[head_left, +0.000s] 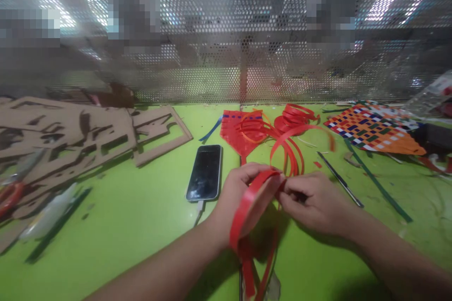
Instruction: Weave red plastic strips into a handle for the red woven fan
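A curled red paper strip [243, 211] loops over my left hand [236, 197], whose fingers close around it near the table's middle. The strip's lower ends hang toward the front edge. My right hand [314, 200] meets it at the fingertips, pinching the strip where both hands come together; the exact pinch is partly hidden. Just beyond lies a red woven paper piece [235, 131] with a pointed bottom and a blue strip through its top. Loose red strip coils [291, 120] sit behind my right hand.
A phone [205, 174] with a cable lies left of my hands. Cardboard cutouts [155, 150], scissors [12, 193] and a glue bottle [51, 214] are at left. On the right are a pen-like tool [341, 178], a green strip [383, 188] and an orange woven piece [377, 127]. A perforated panel [197, 70] stands behind.
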`<state>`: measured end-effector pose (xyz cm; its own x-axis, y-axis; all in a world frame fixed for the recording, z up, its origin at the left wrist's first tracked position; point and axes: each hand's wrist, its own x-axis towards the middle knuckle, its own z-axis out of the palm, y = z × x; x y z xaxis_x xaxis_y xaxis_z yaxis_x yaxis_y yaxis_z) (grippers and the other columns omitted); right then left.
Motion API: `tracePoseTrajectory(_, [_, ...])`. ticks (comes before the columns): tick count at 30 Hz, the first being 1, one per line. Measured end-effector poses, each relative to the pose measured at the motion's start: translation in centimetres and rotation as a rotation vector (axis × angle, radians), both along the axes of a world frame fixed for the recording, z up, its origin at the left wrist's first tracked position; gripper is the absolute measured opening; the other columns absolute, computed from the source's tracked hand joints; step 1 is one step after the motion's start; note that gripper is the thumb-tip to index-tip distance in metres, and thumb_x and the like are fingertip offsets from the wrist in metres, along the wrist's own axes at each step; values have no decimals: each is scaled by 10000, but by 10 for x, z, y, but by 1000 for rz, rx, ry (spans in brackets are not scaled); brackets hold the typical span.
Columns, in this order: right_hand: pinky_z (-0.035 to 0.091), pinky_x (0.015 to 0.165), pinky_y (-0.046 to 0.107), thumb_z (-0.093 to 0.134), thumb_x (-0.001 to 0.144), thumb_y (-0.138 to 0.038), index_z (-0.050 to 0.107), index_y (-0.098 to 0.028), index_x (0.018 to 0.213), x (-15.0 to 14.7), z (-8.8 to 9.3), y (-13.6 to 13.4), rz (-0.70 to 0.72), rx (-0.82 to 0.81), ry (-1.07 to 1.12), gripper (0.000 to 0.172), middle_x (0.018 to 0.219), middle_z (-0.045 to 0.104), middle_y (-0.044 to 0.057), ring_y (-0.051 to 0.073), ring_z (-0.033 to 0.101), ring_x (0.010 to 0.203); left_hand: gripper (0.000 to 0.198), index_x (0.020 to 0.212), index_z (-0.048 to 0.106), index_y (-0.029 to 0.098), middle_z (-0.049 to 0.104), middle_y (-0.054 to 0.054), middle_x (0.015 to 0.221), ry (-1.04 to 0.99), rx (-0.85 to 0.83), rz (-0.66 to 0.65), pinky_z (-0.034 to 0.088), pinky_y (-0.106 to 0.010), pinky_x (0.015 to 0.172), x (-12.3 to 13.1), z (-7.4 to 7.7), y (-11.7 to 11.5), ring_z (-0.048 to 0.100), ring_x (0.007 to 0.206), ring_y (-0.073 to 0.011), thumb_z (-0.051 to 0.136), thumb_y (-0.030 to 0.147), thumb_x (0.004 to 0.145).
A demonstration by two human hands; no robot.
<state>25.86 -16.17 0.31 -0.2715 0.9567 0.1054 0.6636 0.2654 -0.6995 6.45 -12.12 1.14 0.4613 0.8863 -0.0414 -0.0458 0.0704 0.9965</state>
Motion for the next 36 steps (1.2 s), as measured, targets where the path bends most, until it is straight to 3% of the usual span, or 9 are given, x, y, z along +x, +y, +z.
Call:
tracePoseTrajectory(3, [389,498,219,649,973,-315,696,-184,788,0,3,1,-67,-135,171,232,638,616,-25,113,526,555,267,859,830,174,707,-42,808,-74,-18,-36,474,-258,593,0,1,2,578,643,-134,877,436,840])
tracePoseTrajectory(6, [490,508,219,669,1001,-404,748,-200,954,0,4,1,-75,-307,411,224,767,720,-1,133,641,596,233,867,843,184,683,-23,765,-106,16,-79,496,-270,655,-1,1,6,584,667,-136,864,416,864])
tracePoseTrajectory(10, [459,447,198,720,976,-524,725,-189,877,6,3,4,-63,-435,592,350,689,734,6,119,648,510,259,924,830,185,716,-28,791,-100,-34,-63,487,-276,659,-3,0,8,608,680,-143,820,444,903])
tracePoseTrajectory(14, [353,370,194,766,930,-558,734,-170,897,17,-1,14,-233,-380,640,391,682,755,40,118,630,452,286,911,797,158,651,1,705,-123,-132,23,447,-246,593,-2,-3,10,541,609,-110,818,443,898])
tracePoseTrajectory(19, [365,364,193,792,902,-567,732,-173,935,27,-5,24,-377,-305,708,399,734,764,46,109,618,467,383,826,775,138,648,-20,691,-124,-177,95,441,-230,577,0,-12,17,552,614,-108,776,507,927])
tracePoseTrajectory(23, [417,405,177,835,876,-558,720,-186,909,28,-5,26,-385,-284,734,391,792,754,33,111,667,547,392,863,781,140,695,-44,729,-169,-273,139,455,-227,557,1,-16,19,573,593,-110,807,530,885])
tracePoseTrajectory(30, [372,380,165,832,874,-581,737,-193,960,29,-11,26,-332,-315,688,408,716,741,36,110,639,507,488,918,781,141,696,-38,707,-146,-297,142,487,-223,548,2,-18,18,593,581,-117,830,618,830])
tracePoseTrajectory(36, [350,373,161,766,939,-580,749,-208,1016,33,-15,26,-303,-313,662,381,606,706,5,78,533,424,448,961,763,146,712,-49,755,-125,-280,130,501,-236,600,2,-20,19,614,634,-127,755,591,911])
